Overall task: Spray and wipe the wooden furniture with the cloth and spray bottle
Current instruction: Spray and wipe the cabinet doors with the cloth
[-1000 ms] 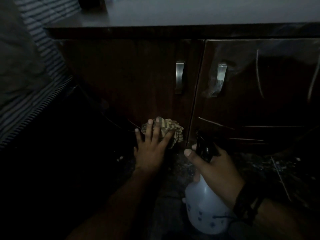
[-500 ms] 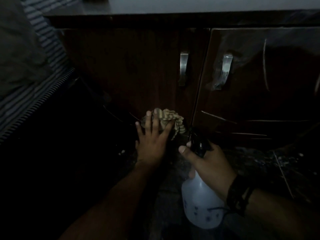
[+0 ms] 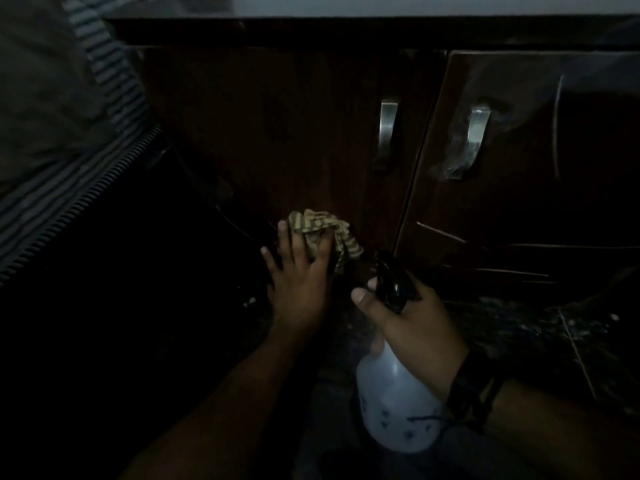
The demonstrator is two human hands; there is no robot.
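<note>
A dark wooden cabinet fills the top of the dim view. It has two doors, each with a metal handle. My left hand lies flat with straight fingers on a bunched striped cloth, pressing it against the lower part of the left door. My right hand grips the black trigger head of a white spray bottle. The nozzle points at the foot of the cabinet near the gap between the doors.
The right door is glossy, with pale streaks and reflections. A speckled dark floor lies below it. Striped fabric hangs at the left. The area left of my left arm is too dark to read.
My left hand and the cloth have stayed low on the left door, shifting slightly. My right hand with the bottle has moved a little left and closer to the cabinet.
</note>
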